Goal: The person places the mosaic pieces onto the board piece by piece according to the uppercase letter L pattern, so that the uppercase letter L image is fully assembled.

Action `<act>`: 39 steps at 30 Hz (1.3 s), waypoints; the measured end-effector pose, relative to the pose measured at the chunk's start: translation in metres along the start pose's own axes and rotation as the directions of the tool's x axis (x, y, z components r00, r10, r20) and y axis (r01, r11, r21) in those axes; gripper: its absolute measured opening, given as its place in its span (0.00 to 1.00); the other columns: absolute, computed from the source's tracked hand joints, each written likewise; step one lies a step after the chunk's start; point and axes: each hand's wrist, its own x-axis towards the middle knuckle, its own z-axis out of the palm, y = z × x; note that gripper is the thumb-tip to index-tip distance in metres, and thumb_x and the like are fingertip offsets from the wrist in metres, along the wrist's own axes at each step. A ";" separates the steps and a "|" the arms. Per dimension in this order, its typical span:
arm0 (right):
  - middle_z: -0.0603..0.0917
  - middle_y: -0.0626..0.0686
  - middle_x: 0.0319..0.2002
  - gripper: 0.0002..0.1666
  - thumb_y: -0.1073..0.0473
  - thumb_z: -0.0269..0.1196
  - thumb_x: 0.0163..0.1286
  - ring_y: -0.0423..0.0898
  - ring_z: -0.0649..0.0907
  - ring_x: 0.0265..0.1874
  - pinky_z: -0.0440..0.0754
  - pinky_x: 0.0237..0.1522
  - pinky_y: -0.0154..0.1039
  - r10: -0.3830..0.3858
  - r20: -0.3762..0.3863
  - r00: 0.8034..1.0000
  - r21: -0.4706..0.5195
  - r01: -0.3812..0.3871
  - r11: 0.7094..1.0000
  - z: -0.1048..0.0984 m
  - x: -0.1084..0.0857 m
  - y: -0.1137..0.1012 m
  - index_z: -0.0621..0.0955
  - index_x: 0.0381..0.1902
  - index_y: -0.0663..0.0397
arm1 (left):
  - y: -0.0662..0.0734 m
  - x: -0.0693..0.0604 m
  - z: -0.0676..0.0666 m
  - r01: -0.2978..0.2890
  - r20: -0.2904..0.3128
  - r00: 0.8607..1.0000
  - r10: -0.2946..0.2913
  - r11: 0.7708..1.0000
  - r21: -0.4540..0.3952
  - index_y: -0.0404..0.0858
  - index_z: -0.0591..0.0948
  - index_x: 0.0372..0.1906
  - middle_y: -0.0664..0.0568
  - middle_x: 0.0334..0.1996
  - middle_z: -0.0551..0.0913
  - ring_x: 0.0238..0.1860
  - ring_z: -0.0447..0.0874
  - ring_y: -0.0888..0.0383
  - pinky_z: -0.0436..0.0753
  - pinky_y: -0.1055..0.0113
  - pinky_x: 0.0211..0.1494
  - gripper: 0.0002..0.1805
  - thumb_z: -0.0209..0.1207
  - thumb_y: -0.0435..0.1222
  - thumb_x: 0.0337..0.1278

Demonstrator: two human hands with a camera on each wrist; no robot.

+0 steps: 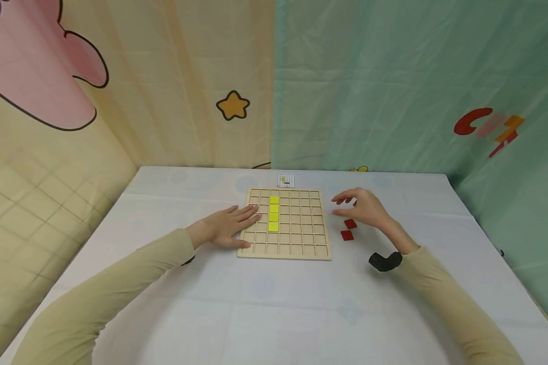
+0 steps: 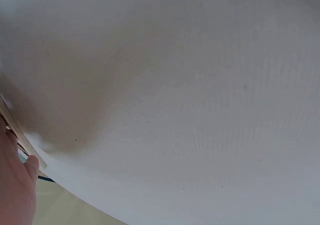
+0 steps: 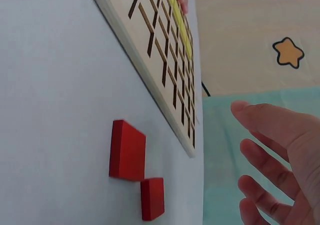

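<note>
Left hand [image 1: 228,227] flat on pale wooden grid board [image 1: 297,228], 9 o'clock side; right hand [image 1: 367,207] kinda loose-fingered, empty, near red square tiles [image 1: 347,235].

Resting a bare left hand [image 2: 15,187] on the left side of a pale wooden board [image 2: 20,136], above white tablecloth [image 2: 180,110].

looks like a curtained-off booth, hard to say whether in a home: walled by a yellow cartoon curtain [image 1: 187,61] and green curtain [image 1: 370,86], around a white-covered table [image 1: 265,319].
</note>
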 end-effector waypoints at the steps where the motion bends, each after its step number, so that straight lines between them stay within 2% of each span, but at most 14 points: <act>1: 0.87 0.52 0.42 0.21 0.50 0.72 0.56 0.50 0.80 0.42 0.78 0.41 0.43 0.007 0.002 1.000 0.003 -0.007 1.000 -0.001 -0.002 0.003 0.86 0.46 0.53 | 0.000 0.000 0.001 -0.001 0.000 1.000 0.001 1.000 0.001 0.42 0.42 0.77 0.46 0.78 0.38 0.79 0.35 0.50 0.46 0.47 0.78 0.48 0.39 0.65 0.64; 10: 0.87 0.57 0.42 0.20 0.54 0.71 0.57 0.49 0.81 0.40 0.79 0.39 0.38 0.027 0.011 1.000 0.064 -0.028 0.998 -0.006 -0.015 0.037 0.85 0.47 0.57 | -0.002 0.002 0.003 0.002 0.005 1.000 -0.002 1.000 -0.002 0.42 0.41 0.77 0.46 0.78 0.37 0.79 0.35 0.50 0.45 0.48 0.78 0.48 0.39 0.65 0.64; 15: 0.87 0.56 0.41 0.19 0.58 0.71 0.57 0.49 0.80 0.39 0.78 0.37 0.33 0.029 0.043 0.999 0.081 -0.032 0.996 -0.006 -0.022 0.050 0.85 0.47 0.58 | -0.001 0.002 0.002 0.015 0.021 1.000 -0.015 1.000 0.008 0.44 0.39 0.77 0.48 0.78 0.35 0.79 0.33 0.52 0.44 0.49 0.78 0.48 0.37 0.67 0.64; 22: 0.87 0.53 0.40 0.23 0.54 0.74 0.53 0.47 0.79 0.39 0.79 0.36 0.31 0.037 0.092 0.995 0.086 -0.045 0.995 -0.003 -0.025 0.060 0.85 0.47 0.55 | -0.001 0.002 0.003 0.014 0.014 1.000 -0.014 1.000 0.009 0.44 0.40 0.78 0.48 0.78 0.36 0.79 0.34 0.52 0.44 0.49 0.78 0.48 0.37 0.66 0.64; 28: 0.87 0.53 0.43 0.24 0.53 0.74 0.54 0.47 0.79 0.40 0.78 0.38 0.31 0.031 0.126 0.992 0.081 -0.042 0.996 0.000 -0.025 0.067 0.85 0.48 0.54 | -0.001 0.004 0.004 0.017 0.016 1.000 -0.017 1.000 0.016 0.44 0.40 0.78 0.48 0.78 0.36 0.79 0.33 0.52 0.44 0.49 0.78 0.47 0.37 0.67 0.64; 39: 0.87 0.53 0.45 0.19 0.55 0.73 0.54 0.49 0.80 0.47 0.78 0.43 0.37 -0.004 0.155 0.988 0.064 -0.006 0.998 0.000 -0.025 0.066 0.87 0.44 0.54 | 0.000 0.003 0.001 0.023 0.026 0.999 -0.024 1.000 0.010 0.44 0.41 0.78 0.47 0.78 0.37 0.79 0.34 0.52 0.45 0.48 0.78 0.48 0.38 0.67 0.63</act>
